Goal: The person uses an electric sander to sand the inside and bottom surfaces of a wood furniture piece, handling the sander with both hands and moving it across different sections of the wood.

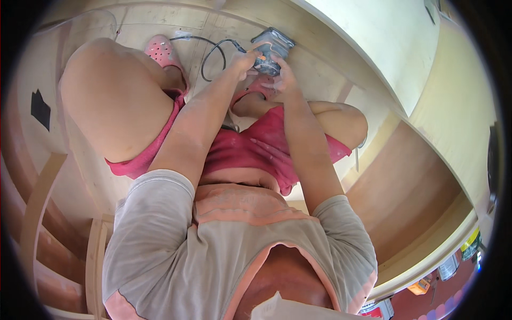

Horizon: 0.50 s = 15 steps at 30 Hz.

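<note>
Sander (pixel 275 38): likely steadied two-handed.
Left hand (pixel 244 63): fingers gripping sander's left side.
Right hand (pixel 285 77): fingers bent against sander's near right.
Cord (pixel 202 65): left of sander, apparently clear.

Power tool (pixel 277 41), upper centre: hard grey plastic, matt, dust-coated. Cable (pixel 202 68), upper centre: black, smooth, rubbery. Shoe (pixel 160 50), upper left: pink plastic, matt, perforated, speckled. Shorts (pixel 248 144), centre: pink cloth, dusty. Shirt (pixel 229 242), lower centre: soft grey cloth, matt, creased. Panel (pixel 384 45), upper right: white, smooth. Strip (pixel 41 194), lower left: bare wood, matt.
</note>
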Motion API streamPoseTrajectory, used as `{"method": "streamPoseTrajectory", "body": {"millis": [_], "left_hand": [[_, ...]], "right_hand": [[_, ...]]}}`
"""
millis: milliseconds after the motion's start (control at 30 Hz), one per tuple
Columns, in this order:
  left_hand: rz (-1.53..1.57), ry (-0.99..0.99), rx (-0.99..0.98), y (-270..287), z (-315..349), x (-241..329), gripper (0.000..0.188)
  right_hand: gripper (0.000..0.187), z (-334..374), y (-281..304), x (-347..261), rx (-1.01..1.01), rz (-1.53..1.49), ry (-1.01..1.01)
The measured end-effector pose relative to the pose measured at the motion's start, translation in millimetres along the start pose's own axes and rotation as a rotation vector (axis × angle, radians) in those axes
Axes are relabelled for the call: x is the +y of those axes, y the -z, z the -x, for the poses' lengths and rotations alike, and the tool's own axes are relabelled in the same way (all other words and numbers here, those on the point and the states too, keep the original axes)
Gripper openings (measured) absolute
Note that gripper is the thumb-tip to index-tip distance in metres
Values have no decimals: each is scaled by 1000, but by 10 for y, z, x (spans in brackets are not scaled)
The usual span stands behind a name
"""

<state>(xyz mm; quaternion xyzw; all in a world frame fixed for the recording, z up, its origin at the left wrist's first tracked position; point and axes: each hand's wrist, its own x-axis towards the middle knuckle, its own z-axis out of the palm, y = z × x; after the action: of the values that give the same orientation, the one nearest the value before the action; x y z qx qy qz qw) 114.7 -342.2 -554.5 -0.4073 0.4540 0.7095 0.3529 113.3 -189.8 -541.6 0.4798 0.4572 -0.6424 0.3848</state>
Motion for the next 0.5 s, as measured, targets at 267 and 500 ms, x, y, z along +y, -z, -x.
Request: {"method": "streamPoseTrajectory", "body": {"millis": [267,500], "left_hand": [[33,-105,-48,150,-242,12,26],[245,68,-45,391,-301,119,25]], "right_hand": [[52,-344,-261,-32,0,1,-24],[32,-476,-666,-147,-87,56,100]]}}
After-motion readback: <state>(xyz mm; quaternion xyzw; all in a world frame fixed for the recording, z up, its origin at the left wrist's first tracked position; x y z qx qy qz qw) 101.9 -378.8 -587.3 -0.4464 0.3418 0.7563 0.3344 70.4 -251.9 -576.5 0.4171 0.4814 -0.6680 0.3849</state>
